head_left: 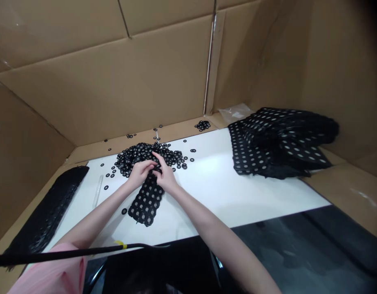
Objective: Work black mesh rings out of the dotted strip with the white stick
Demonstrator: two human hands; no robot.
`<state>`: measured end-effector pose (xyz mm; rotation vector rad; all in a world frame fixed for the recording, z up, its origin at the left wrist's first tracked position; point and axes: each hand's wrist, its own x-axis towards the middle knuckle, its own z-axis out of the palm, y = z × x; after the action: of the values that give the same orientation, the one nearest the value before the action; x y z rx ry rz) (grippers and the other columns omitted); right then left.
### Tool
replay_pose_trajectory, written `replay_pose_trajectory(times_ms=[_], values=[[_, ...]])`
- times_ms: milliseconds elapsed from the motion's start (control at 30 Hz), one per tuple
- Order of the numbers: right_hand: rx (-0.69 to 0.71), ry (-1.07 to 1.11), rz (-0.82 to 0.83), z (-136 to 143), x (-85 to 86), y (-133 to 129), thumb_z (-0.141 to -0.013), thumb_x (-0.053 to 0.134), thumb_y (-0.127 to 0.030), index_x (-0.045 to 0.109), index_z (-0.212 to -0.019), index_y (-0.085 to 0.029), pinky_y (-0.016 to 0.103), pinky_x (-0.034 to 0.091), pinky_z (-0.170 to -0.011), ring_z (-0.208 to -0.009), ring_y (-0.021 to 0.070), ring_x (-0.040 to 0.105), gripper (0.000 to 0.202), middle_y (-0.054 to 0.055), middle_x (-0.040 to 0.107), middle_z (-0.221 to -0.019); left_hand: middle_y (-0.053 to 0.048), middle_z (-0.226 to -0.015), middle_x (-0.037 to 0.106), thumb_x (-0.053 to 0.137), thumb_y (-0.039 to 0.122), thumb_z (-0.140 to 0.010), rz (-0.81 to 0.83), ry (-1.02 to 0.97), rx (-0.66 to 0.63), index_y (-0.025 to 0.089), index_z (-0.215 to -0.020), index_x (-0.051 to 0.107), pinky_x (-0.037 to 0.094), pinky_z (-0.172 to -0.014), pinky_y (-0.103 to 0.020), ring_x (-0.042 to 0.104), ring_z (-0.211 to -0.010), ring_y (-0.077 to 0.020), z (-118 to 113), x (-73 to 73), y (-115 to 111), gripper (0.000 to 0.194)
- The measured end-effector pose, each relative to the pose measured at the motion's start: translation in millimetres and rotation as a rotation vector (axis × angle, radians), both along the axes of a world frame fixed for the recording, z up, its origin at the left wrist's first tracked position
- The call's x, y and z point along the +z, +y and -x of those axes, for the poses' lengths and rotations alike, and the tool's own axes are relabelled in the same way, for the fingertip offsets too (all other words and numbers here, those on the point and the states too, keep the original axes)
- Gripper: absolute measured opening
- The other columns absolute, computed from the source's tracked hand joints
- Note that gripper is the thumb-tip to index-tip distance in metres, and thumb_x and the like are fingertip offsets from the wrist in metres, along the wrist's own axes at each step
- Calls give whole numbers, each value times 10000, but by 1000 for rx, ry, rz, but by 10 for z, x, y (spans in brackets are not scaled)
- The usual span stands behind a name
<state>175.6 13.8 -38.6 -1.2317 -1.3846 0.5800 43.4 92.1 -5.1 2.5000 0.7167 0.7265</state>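
A narrow black piece made of joined rings, with round pale openings [147,201], hangs down toward me on the white board. My left hand [139,172] is closed at its far end, thumb and fingers pinched together. From the other side, my right hand [166,176] is closed on the same end, its index finger reaching out over the pile. Just beyond both hands lies a heap of loose black rings [130,158]. Whether a single ring sits between the fingertips is too small to tell.
A large bunched black piece with pale dots [252,143] lies at the right. On the left is a long black plastic-wrapped bundle [53,208], beside a clear strip [98,191]. A small ring cluster [202,125] sits near the cardboard wall [139,85]. A black cable [68,252] crosses in front.
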Motion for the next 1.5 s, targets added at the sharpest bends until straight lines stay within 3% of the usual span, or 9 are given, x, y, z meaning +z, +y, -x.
replay_pose_trajectory(times_ms=[133,467,600,767,933,1067,1200,1333,1500], values=[[-17,7,-1,-2,-31,33,-760,477,-69,349,-1429,-264,310,513,-732,-665,152,618,708,47,668,-1142,-38,-890,727,395,243,-899,31,11,51,176,-893,668,479,-751,-249,668,-808,-174,-68,-35,2,281],[17,-6,-29,22,-47,28,-736,461,-30,395,-1397,-311,334,516,-836,-861,189,672,721,15,650,-1221,-31,-711,676,444,224,-839,72,-51,238,157,-729,620,396,-627,-236,578,-622,-156,-145,-108,-23,218],[1,0,-26,41,-87,57,-749,467,-47,381,-1407,-302,322,511,-816,-826,184,663,711,19,671,-1155,-5,-644,630,505,202,-799,147,-133,273,157,-670,605,388,-604,-212,537,-590,-129,-153,-37,77,169],[-34,6,25,62,-160,96,-754,460,-65,377,-1417,-276,295,501,-674,-539,154,557,701,-21,659,-719,60,-460,399,384,224,-907,300,-313,418,154,-677,509,302,-445,-175,351,-392,-76,-216,329,536,271],[-103,32,60,53,-182,114,-765,486,-115,415,-1377,-226,350,500,-736,-653,202,598,626,21,663,-778,6,-661,556,421,208,-959,472,-286,345,98,-912,587,433,-539,-181,504,-530,-66,-1033,584,975,205],[-140,42,77,50,-189,117,-767,509,-145,470,-1301,-218,379,508,-748,-747,248,639,540,54,683,-836,-99,-1155,588,553,324,-919,611,-171,224,129,-1175,553,540,-842,-396,606,-991,-199,-2181,408,1049,322],[-136,46,81,55,-211,157,-741,528,-141,542,-1186,-202,370,514,-709,-779,278,660,450,76,706,-852,-109,-1186,575,557,324,-917,695,-113,158,129,-1193,547,531,-867,-410,596,-1023,-211,-3035,212,1086,337],[-117,61,101,52,-214,181,-745,535,-153,604,-1060,-197,358,512,-637,-702,279,662,326,67,698,-721,-105,-1188,574,557,324,-917,703,-122,95,132,-1199,542,532,-865,-415,596,-1025,-213,-3296,253,1240,342],[-121,115,90,35,-166,100,-820,519,-234,515,-1216,-230,376,518,-772,-813,242,673,396,51,716,-938,-93,-1140,595,551,325,-921,628,-158,19,131,-1172,554,542,-835,-392,610,-976,-194,-2908,515,1454,318]])
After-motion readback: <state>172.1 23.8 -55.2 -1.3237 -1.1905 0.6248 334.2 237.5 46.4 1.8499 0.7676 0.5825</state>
